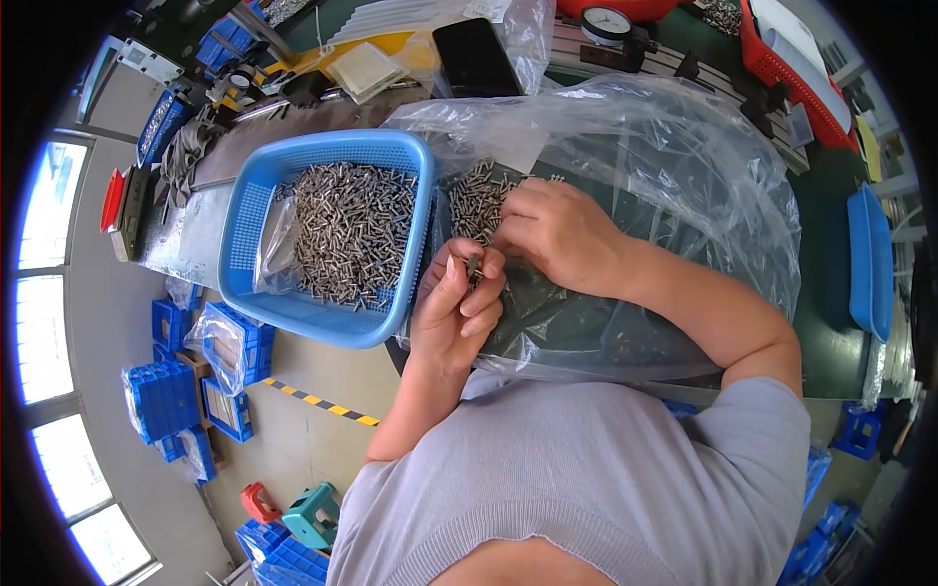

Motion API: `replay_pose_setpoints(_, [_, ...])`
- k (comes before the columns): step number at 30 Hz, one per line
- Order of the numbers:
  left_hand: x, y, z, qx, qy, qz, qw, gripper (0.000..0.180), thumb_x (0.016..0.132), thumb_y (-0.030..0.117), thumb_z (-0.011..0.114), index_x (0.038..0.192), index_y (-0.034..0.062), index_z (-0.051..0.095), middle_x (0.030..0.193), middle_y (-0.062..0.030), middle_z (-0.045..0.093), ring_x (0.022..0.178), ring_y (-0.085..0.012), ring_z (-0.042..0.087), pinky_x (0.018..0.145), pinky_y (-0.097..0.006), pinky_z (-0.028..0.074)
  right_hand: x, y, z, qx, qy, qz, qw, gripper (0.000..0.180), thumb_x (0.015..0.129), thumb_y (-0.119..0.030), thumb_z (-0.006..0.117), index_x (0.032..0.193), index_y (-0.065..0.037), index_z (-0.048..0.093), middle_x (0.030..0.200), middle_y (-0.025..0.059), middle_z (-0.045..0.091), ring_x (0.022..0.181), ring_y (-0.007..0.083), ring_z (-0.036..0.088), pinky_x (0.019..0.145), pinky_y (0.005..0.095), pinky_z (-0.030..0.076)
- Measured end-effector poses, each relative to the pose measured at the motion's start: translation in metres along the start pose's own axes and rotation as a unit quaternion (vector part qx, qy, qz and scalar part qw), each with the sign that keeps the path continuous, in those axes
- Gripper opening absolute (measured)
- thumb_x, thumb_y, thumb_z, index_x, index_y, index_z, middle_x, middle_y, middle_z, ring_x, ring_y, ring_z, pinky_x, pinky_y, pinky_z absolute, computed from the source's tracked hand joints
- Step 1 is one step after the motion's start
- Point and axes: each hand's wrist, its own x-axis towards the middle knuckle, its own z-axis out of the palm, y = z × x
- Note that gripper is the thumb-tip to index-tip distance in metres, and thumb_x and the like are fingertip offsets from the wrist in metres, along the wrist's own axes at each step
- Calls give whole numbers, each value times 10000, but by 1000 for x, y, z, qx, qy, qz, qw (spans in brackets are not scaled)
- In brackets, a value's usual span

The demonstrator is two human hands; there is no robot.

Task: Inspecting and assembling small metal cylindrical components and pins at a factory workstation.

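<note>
I get a bright, evenly lit view. Strong daylight enters through the windows [44,337] from eight to ten o'clock, blown out to white with a blue-violet fringe. White glare streaks the clear plastic sheet [728,161] at two o'clock, and tiny glints break up the metal pins [347,234] at ten. Shadows on my feed are soft; the left hand [457,305] and right hand [562,234], near centre, look reasonably sharp. Fisheye distortion bows the window frames, and the blue tray [870,264] at three o'clock sits near the softer rim, where black vignetting closes in.
</note>
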Motion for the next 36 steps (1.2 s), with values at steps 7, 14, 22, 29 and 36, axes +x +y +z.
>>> replay_pose_setpoints(7, [0, 0, 5, 48, 26, -4, 998, 191, 938, 200, 558, 1094, 89, 551, 908, -81, 511, 562, -46, 342, 427, -146, 280, -2, 2, -12, 50, 4, 42, 998, 112, 730, -99, 671, 803, -66, 593, 801, 78, 539, 793, 281, 544, 672, 370, 451])
replay_pose_setpoints(14, [0, -1, 7, 52, 20, -32, 998, 244, 891, 250, 635, 1047, 88, 540, 921, -91, 546, 556, -46, 341, 437, -145, 258, 8, -19, -38, 344, -47, 232, 909, 102, 891, -111, 592, 856, -19, 563, 819, 25, 541, 759, 115, 518, 698, 258, 426])
replay_pose_setpoints(22, [1, 1, 4, 123, 27, -62, 990, 372, 837, 281, 700, 1077, 65, 516, 898, -85, 533, 510, -31, 347, 393, -135, 247, 13, -34, -41, 439, -87, 239, 862, 130, 911, -129, 582, 860, -10, 570, 827, 25, 555, 792, 92, 537, 698, 255, 436])
replay_pose_setpoints(29, [2, 0, 5, 104, 26, -66, 992, 333, 837, 281, 700, 1042, 82, 528, 865, -78, 543, 504, -29, 336, 407, -147, 240, 11, -31, -38, 337, -63, 175, 923, 134, 896, -134, 592, 846, -10, 581, 810, 64, 554, 759, 165, 550, 697, 285, 442])
replay_pose_setpoints(36, [2, 0, 10, 114, 42, -59, 991, 288, 860, 290, 671, 1022, 92, 538, 850, -67, 544, 511, -36, 338, 422, -154, 248, 11, -32, -37, 356, -71, 190, 912, 134, 888, -134, 597, 843, -8, 583, 803, 70, 555, 753, 168, 549, 689, 284, 440])
